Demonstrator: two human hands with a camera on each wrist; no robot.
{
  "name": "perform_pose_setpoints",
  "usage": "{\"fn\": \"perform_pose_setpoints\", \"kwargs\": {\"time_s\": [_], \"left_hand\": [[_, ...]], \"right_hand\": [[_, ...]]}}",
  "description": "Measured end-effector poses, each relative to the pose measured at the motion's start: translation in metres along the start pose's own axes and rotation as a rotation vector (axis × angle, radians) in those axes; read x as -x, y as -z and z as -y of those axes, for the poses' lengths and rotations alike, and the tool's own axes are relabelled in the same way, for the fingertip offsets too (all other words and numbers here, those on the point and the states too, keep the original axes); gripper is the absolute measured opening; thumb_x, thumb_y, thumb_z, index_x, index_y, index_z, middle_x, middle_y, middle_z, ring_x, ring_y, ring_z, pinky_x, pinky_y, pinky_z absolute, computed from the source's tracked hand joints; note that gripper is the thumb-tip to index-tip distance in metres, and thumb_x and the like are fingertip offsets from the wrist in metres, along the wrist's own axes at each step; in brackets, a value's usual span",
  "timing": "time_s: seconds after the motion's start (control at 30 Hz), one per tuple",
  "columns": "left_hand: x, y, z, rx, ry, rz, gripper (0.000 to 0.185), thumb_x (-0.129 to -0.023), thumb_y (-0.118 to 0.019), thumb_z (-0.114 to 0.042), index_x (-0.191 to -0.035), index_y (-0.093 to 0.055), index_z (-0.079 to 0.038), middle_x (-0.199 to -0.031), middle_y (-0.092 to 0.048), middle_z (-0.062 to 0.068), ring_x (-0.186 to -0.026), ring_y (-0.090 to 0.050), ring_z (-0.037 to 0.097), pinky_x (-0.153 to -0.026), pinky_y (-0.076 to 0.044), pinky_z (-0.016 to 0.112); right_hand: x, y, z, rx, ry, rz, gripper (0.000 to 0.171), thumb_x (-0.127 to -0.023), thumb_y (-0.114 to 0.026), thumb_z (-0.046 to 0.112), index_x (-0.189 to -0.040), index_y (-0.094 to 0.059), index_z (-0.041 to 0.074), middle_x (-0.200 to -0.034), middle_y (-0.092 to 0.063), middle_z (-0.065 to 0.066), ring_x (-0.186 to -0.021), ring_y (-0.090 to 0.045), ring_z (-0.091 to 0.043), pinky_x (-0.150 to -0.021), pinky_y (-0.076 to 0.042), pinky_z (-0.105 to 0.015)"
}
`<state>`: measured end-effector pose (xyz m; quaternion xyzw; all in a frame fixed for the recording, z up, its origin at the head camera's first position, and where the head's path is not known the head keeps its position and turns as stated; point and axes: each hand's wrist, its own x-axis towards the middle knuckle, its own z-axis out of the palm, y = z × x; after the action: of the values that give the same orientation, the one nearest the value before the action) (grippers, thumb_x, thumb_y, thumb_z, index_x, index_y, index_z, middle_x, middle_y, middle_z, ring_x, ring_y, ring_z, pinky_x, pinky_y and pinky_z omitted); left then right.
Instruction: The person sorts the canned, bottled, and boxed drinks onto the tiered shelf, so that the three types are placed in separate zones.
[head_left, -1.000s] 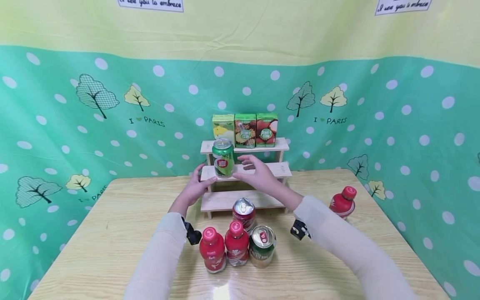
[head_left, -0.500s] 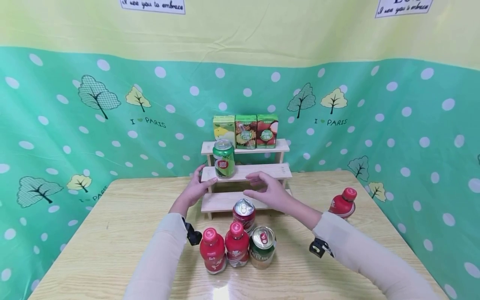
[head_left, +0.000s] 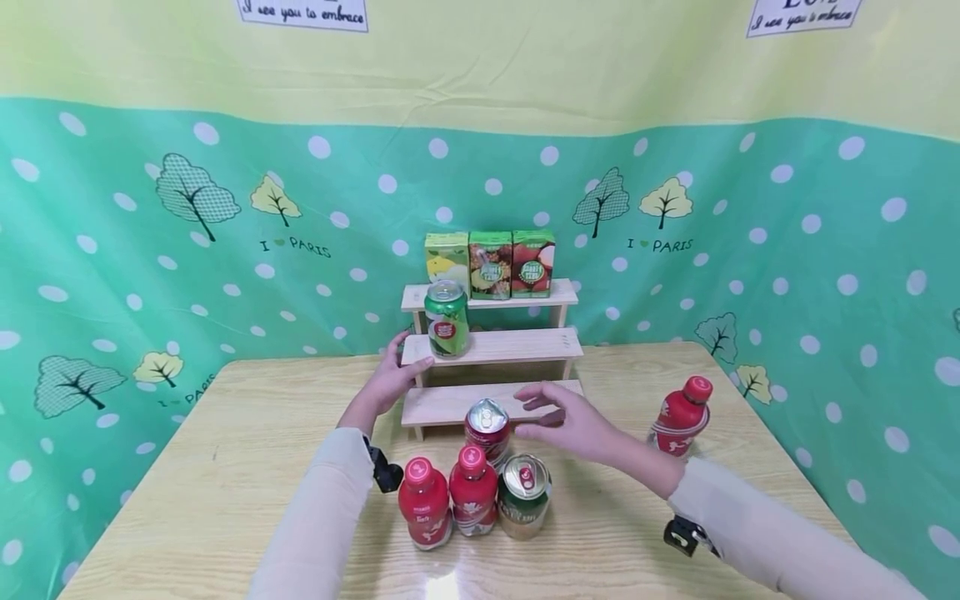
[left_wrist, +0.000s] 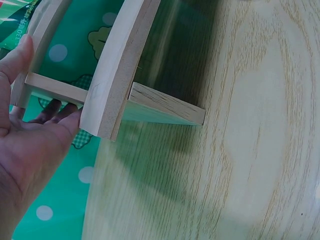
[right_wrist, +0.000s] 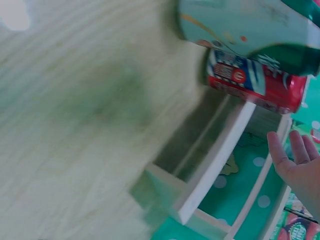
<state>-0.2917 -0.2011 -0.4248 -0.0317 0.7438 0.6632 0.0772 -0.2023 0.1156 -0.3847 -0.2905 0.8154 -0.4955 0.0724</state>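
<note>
My left hand holds the left end of the wooden three-tier shelf, thumb on the middle tier's front edge; in the left wrist view the left hand clasps the shelf's board. A green can stands on that tier beside it. My right hand is open, fingers relaxed, just right of a red can on the table, not touching it. The right wrist view shows that red can, a green can and my right hand's fingertips.
Three juice cartons line the top tier. Two red bottles and a second green can stand near the table's front. Another red bottle stands at the right. A dotted green cloth backs the table.
My right hand has drawn back from the green can on the middle tier and dropped down to beside the red can. The left hand has stayed on the shelf.
</note>
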Motion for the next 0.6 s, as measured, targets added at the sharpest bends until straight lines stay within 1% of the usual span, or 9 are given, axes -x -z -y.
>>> {"fn": "perform_pose_setpoints", "kwargs": {"time_s": [0.1, 0.17, 0.3, 0.33, 0.4, 0.53, 0.6], "left_hand": [[0.006, -0.001, -0.008, 0.011, 0.009, 0.013, 0.086, -0.091, -0.06, -0.018, -0.15, 0.002, -0.023, -0.146, -0.022, 0.026, -0.127, -0.038, 0.038, -0.108, -0.033, 0.051], [0.011, -0.002, -0.013, 0.014, 0.013, 0.022, 0.086, -0.092, -0.059, -0.017, -0.15, 0.003, -0.022, -0.146, -0.021, 0.027, -0.127, -0.037, 0.038, -0.108, -0.033, 0.051], [0.018, -0.004, -0.018, 0.009, 0.011, 0.028, 0.084, -0.092, -0.058, -0.016, -0.15, 0.002, -0.02, -0.146, -0.022, 0.027, -0.125, -0.038, 0.036, -0.104, -0.036, 0.047], [0.017, -0.004, -0.017, 0.012, 0.01, 0.028, 0.084, -0.092, -0.058, -0.016, -0.15, 0.002, -0.021, -0.146, -0.022, 0.027, -0.125, -0.038, 0.036, -0.104, -0.036, 0.047], [0.012, -0.003, -0.012, 0.006, 0.002, 0.019, 0.084, -0.092, -0.059, -0.018, -0.15, 0.002, -0.022, -0.146, -0.023, 0.026, -0.124, -0.04, 0.036, -0.1, -0.038, 0.044], [0.001, 0.0, 0.001, -0.01, -0.01, -0.002, 0.086, -0.091, -0.06, -0.02, -0.15, 0.002, -0.026, -0.144, -0.026, 0.024, -0.123, -0.041, 0.036, -0.094, -0.041, 0.037], [-0.002, 0.0, 0.004, -0.02, -0.014, -0.01, 0.085, -0.091, -0.06, -0.021, -0.15, 0.001, -0.027, -0.144, -0.027, 0.023, -0.123, -0.042, 0.035, -0.091, -0.042, 0.034]], "right_hand": [[0.012, 0.0, -0.005, 0.042, 0.025, 0.042, 0.048, -0.082, -0.071, 0.032, -0.123, -0.054, 0.014, -0.126, -0.056, -0.009, -0.115, -0.055, -0.027, -0.095, -0.049, -0.039], [0.019, 0.0, -0.007, 0.076, 0.044, 0.065, 0.049, -0.082, -0.071, 0.034, -0.124, -0.054, 0.015, -0.125, -0.057, -0.008, -0.115, -0.056, -0.025, -0.095, -0.049, -0.039], [0.033, -0.002, -0.012, 0.136, 0.068, 0.092, 0.053, -0.08, -0.072, 0.037, -0.125, -0.053, 0.015, -0.124, -0.058, -0.004, -0.111, -0.056, -0.025, -0.09, -0.05, -0.041], [0.035, -0.003, -0.013, 0.137, 0.065, 0.097, 0.053, -0.08, -0.072, 0.037, -0.125, -0.053, 0.015, -0.124, -0.058, -0.005, -0.111, -0.056, -0.026, -0.089, -0.05, -0.042], [0.04, -0.004, -0.016, 0.144, 0.059, 0.099, 0.055, -0.08, -0.072, 0.038, -0.125, -0.053, 0.013, -0.123, -0.057, -0.003, -0.109, -0.057, -0.027, -0.088, -0.051, -0.042], [0.049, -0.007, -0.023, 0.139, 0.055, 0.105, 0.057, -0.079, -0.073, 0.039, -0.126, -0.052, 0.015, -0.123, -0.058, -0.006, -0.108, -0.057, -0.028, -0.087, -0.051, -0.039], [0.054, -0.009, -0.026, 0.132, 0.065, 0.107, 0.058, -0.078, -0.073, 0.039, -0.127, -0.051, 0.016, -0.124, -0.058, -0.006, -0.107, -0.058, -0.027, -0.086, -0.052, -0.038]]}}
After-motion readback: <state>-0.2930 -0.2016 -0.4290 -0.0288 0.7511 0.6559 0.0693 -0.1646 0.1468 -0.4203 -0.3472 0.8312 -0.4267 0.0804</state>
